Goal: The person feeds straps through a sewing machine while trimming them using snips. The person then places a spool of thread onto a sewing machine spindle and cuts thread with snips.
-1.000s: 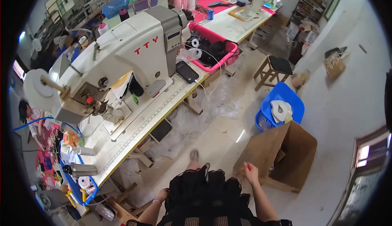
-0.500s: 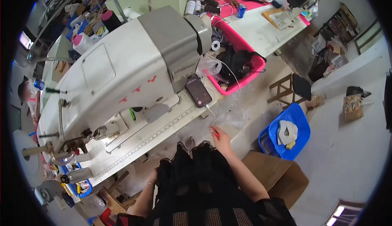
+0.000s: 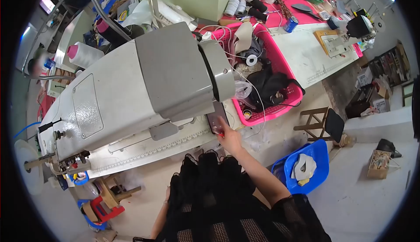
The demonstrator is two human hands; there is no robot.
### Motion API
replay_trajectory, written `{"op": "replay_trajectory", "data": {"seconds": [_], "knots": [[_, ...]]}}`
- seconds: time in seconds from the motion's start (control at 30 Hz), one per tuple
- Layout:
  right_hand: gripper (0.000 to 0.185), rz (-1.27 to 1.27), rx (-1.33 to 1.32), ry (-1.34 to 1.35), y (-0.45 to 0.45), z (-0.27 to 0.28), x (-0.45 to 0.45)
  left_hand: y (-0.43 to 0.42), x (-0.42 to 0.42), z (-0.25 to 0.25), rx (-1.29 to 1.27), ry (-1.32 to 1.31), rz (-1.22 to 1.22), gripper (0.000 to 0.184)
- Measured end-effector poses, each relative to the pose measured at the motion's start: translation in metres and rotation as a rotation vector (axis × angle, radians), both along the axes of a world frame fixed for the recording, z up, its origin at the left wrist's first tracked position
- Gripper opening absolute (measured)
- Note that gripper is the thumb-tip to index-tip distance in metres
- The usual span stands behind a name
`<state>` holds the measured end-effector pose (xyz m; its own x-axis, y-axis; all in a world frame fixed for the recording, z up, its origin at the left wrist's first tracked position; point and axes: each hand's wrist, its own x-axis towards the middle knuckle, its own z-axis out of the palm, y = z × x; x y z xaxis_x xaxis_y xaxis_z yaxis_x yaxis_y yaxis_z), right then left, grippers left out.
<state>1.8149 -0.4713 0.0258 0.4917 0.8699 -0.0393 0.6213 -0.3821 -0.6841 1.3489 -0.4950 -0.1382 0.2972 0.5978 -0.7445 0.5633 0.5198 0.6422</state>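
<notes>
My right hand (image 3: 230,140) is at the lower end of a dark phone (image 3: 217,118), with one finger stretched over its screen. Something small and red shows at the curled fingers; its kind is unclear. The phone lies on the table beside a large white and grey sewing machine (image 3: 100,84), partly covered by the machine's end. My left hand (image 3: 167,193) hangs low at the side of the black clothing (image 3: 205,185), which hides most of it, fingers included.
Right of the machine stands a pink basket (image 3: 286,73) with black cloth and a white roll. A blue bin (image 3: 323,165) holds pale scraps, near a stool (image 3: 334,124). Behind are thread cones (image 3: 85,57), a blue can (image 3: 290,24) and another sewing machine (image 3: 359,27).
My right hand has moved up from below the phone onto its lower end. The view has shifted, showing more of the basket. My left hand remains low beside the clothing.
</notes>
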Motion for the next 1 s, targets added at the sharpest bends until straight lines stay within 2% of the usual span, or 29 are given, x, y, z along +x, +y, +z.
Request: {"op": "replay_trajectory", "data": {"seconds": [0.03,0.07,0.13,0.33,0.47,0.53,0.57,0.63,0.77,0.9,0.93,0.97,1.0], "knots": [[0.062,0.113,-0.038,-0.002,-0.001,0.001,0.002,-0.008,0.007,-0.001,0.012,0.016,-0.004,0.037],[0.062,0.118,-0.038,0.002,-0.004,0.001,0.004,-0.015,0.006,0.003,0.024,0.030,-0.009,0.037],[0.064,0.252,0.073,-0.047,-0.012,0.001,0.008,-0.033,-0.002,0.001,0.048,0.049,-0.015,0.037],[0.062,0.369,0.033,-0.010,-0.024,-0.007,0.010,-0.037,0.004,0.005,0.120,0.114,-0.033,0.037],[0.063,0.327,0.056,-0.059,-0.031,-0.014,0.014,-0.028,0.013,0.007,0.172,0.160,-0.062,0.037],[0.057,0.060,-0.010,0.059,-0.041,-0.017,0.021,-0.029,0.017,0.008,0.195,0.179,-0.076,0.037],[0.057,0.064,-0.010,0.057,-0.046,-0.019,0.024,-0.030,0.020,0.007,0.206,0.188,-0.080,0.037],[0.052,-0.138,0.156,0.104,-0.054,-0.013,0.028,-0.038,0.011,0.007,0.228,0.210,-0.082,0.037],[0.044,-0.104,0.155,0.101,-0.068,-0.002,0.033,-0.042,0.020,0.003,0.281,0.244,-0.062,0.037],[0.036,0.089,0.070,0.190,-0.078,-0.006,0.014,-0.056,0.039,0.005,0.320,0.271,-0.011,0.037],[0.034,0.144,0.039,0.203,-0.076,-0.007,0.009,-0.060,0.043,0.011,0.339,0.286,-0.078,0.038],[0.038,0.199,0.132,0.210,-0.073,-0.011,0.004,-0.065,0.047,0.017,0.358,0.302,-0.145,0.039],[0.038,0.222,0.131,0.209,-0.066,-0.008,0.001,-0.077,0.048,0.017,0.356,0.303,-0.123,0.039]]}}
